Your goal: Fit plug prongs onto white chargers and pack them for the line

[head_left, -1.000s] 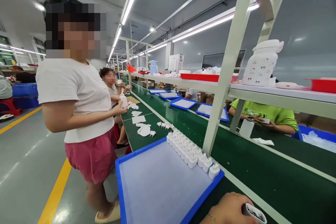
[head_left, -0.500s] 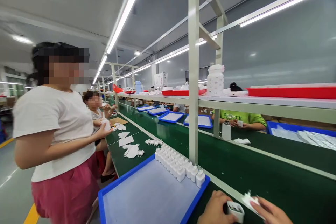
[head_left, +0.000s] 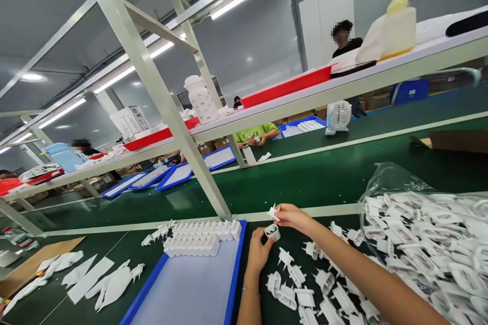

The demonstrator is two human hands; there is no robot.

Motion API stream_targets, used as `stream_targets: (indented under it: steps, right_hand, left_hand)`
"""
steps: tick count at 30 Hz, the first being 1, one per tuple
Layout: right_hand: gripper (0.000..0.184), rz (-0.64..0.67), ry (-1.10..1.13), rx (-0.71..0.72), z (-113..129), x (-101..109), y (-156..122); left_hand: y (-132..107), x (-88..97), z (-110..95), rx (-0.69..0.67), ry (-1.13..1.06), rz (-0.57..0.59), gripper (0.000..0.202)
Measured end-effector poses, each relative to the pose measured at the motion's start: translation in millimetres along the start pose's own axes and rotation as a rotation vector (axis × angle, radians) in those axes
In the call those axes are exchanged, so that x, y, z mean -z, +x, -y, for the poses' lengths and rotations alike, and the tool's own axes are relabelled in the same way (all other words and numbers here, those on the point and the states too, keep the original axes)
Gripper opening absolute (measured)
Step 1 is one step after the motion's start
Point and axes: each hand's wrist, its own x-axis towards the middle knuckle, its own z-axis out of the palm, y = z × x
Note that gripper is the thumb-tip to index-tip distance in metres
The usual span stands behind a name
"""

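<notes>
My left hand (head_left: 259,253) is closed around a white charger housing (head_left: 273,233), its open end facing up with parts showing inside. Just above it, my right hand (head_left: 293,217) pinches a white plug cover with pins (head_left: 273,212). The two pieces are close together but appear apart. Left of my hands lies a blue-rimmed tray (head_left: 229,292), where white chargers (head_left: 194,245) stand in rows at the far end. Several loose plug covers (head_left: 305,295) are scattered on the green bench beneath my right forearm.
A clear plastic bag (head_left: 389,177) heaped with white plug covers lies at right. A slanting shelf post (head_left: 163,96) rises behind the tray. White gloves (head_left: 114,284) lie left. Across the bench are a small fan (head_left: 338,117) and a co-worker in a green shirt (head_left: 244,135).
My view has swung right and down, bringing the loose plug covers and bag into sight; the standing co-worker at left is out of view. Both hands still hold their pieces.
</notes>
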Motion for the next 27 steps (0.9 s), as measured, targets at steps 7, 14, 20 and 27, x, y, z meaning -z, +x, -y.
stream_targets:
  steps: [7,14,20,27]
  right_hand:
    - [0.009,-0.107,-0.392,0.206,0.4,-5.7,6.8]
    - [0.007,-0.104,-0.608,0.218,-7.3,-10.9,4.3]
    - [0.017,-0.060,-0.602,0.154,-8.1,-11.2,3.2]
    - [0.018,0.083,-0.642,0.179,-7.9,-9.9,6.0]
  left_hand:
    - [-1.2,-1.8,0.5,0.038,0.006,-0.023,0.023]
    - [-2.8,-3.5,-2.4,0.059,0.016,-0.044,0.020]
    - [-3.9,-4.9,-0.7,0.071,0.022,-0.037,0.020]
    - [-1.9,-5.5,3.4,0.065,0.030,-0.026,0.022]
